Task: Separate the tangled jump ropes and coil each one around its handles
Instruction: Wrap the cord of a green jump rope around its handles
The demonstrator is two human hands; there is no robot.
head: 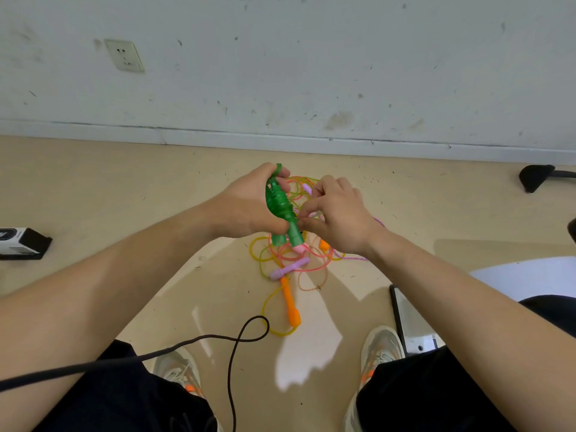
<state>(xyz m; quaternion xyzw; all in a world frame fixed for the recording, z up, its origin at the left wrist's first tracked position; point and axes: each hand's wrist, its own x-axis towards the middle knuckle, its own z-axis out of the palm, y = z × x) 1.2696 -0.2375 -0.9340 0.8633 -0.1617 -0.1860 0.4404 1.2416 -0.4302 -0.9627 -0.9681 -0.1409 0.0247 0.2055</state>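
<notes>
Gripping the green rope [279,204] in the left hand [249,207], we hold its two handles side by side with the cord wound round them, raised just over the tangle [296,260]. The right hand [339,216] has its fingers curled at the lower end of the bundle. It appears to pinch the green rope there, though the fingertips are partly hidden.

We judge the bundle light, the handles stiff plastic, and the cord thin, springy and smooth, so loose turns may slip off. Hold it across the wound middle, not by the bare ends.

The tangle lies on the floor [124,188], between us and the wall [311,73]. Its cords are soft and crossed over one another, so it is best lifted by a handle. The orange handle [291,302] is nearest, with the purple handle [288,269] just beyond it.

Room is open left of the tangle. A black cable [237,338] loops near left and a flat device [408,322] lies near right. We keep pulled cords away from both.
</notes>
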